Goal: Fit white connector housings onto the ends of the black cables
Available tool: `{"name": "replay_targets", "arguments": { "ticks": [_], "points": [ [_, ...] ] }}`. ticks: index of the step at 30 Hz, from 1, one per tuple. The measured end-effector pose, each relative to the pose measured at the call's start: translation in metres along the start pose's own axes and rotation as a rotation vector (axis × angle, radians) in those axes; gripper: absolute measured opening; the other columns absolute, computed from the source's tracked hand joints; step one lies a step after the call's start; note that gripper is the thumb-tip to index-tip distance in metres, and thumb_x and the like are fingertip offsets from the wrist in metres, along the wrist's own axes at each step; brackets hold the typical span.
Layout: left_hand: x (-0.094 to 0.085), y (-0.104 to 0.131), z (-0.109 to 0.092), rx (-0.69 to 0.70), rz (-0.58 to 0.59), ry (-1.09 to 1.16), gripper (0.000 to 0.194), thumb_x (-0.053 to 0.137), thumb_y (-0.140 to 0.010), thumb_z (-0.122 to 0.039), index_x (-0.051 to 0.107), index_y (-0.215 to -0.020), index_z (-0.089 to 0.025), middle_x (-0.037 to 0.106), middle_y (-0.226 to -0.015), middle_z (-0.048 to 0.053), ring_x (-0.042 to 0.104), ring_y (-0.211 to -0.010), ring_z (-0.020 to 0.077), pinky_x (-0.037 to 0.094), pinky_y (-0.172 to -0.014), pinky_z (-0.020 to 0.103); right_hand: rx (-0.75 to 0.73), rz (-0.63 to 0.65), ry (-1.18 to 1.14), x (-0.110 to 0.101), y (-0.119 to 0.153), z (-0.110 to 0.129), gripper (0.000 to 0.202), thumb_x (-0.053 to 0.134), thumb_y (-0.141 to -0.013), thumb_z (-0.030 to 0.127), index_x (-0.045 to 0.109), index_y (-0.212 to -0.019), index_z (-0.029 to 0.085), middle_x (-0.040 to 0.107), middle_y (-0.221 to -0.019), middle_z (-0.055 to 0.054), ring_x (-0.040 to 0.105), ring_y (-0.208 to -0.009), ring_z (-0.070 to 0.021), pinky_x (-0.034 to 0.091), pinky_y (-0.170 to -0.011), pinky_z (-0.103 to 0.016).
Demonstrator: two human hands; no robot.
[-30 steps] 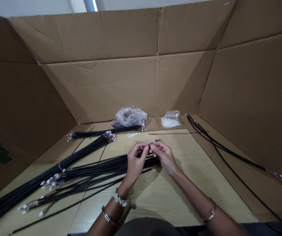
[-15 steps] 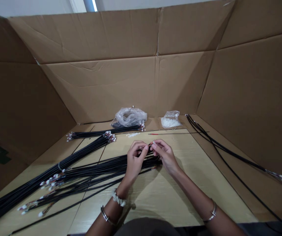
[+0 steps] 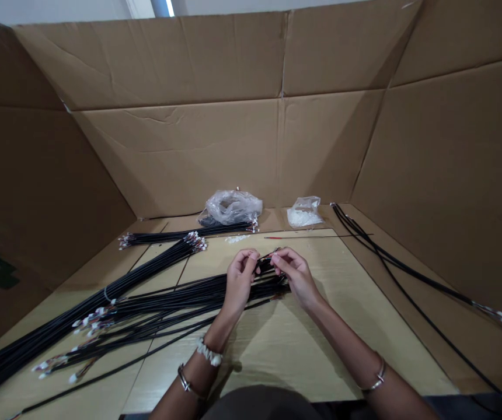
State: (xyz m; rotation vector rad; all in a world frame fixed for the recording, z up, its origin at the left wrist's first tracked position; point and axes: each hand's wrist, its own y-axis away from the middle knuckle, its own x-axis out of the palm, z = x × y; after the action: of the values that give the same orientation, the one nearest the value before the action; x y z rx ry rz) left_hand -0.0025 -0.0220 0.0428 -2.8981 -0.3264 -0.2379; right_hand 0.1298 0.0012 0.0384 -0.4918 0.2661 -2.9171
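Observation:
Over the middle of the table, my left hand (image 3: 241, 273) pinches a black cable (image 3: 261, 258) close to its end. My right hand (image 3: 292, 271) is closed on the thin coloured wires that come out of that end; the fingertips hide the very tip. Below both hands lies a loose spread of black cables (image 3: 181, 303), with white connectors (image 3: 97, 319) at their left ends and bare coloured wires toward the right. A single cable (image 3: 146, 356) runs apart from them toward the front left.
Two bundles of black cables lie at left, one tied (image 3: 146, 279), one farther back (image 3: 190, 232). Clear plastic bags (image 3: 233, 207) (image 3: 304, 212) stand by the cardboard wall (image 3: 181, 151). Small white connectors (image 3: 237, 238) and a red-tipped thin tool (image 3: 274, 238) lie before them. More cables (image 3: 408, 269) lie right.
The fingers of my left hand have drawn back slightly left along the cable, leaving a wider gap between the hands. My right hand stays at the wire end.

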Motion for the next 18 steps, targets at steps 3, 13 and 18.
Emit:
{"name": "replay_targets", "arguments": {
  "ticks": [3, 13, 18],
  "points": [
    [0.0, -0.001, -0.001, -0.035, -0.021, 0.031, 0.046, 0.072, -0.068, -0.06, 0.061, -0.082, -0.017, 0.055, -0.064, -0.004, 0.047, -0.051, 0.0073, 0.028, -0.041, 0.017, 0.007, 0.019, 0.012, -0.001, -0.001, 0.002, 0.037, 0.08, -0.065, 0.055, 0.066, -0.069, 0.021, 0.064, -0.066, 0.001, 0.049, -0.054, -0.0118, 0.039, -0.055, -0.026],
    [-0.006, -0.009, -0.006, 0.067, 0.041, -0.017, 0.036, 0.078, -0.066, -0.05, 0.068, -0.077, -0.017, 0.061, -0.066, -0.001, 0.05, -0.056, 0.0088, 0.034, -0.046, 0.019, -0.037, 0.126, 0.17, -0.005, -0.014, 0.017, 0.043, 0.073, -0.069, 0.062, 0.064, -0.064, 0.02, 0.056, -0.056, 0.003, 0.044, -0.051, -0.0118, 0.034, -0.05, -0.026],
    [-0.005, -0.035, -0.035, 0.125, 0.017, 0.089, 0.037, 0.082, -0.063, -0.05, 0.068, -0.073, -0.017, 0.053, -0.052, -0.005, 0.039, -0.046, 0.0049, 0.029, -0.042, 0.017, -0.118, 0.285, 0.252, 0.014, -0.04, 0.05, 0.039, 0.066, -0.079, 0.055, 0.058, -0.064, 0.021, 0.051, -0.054, 0.004, 0.041, -0.048, -0.0107, 0.031, -0.048, -0.025]
  ]
}}
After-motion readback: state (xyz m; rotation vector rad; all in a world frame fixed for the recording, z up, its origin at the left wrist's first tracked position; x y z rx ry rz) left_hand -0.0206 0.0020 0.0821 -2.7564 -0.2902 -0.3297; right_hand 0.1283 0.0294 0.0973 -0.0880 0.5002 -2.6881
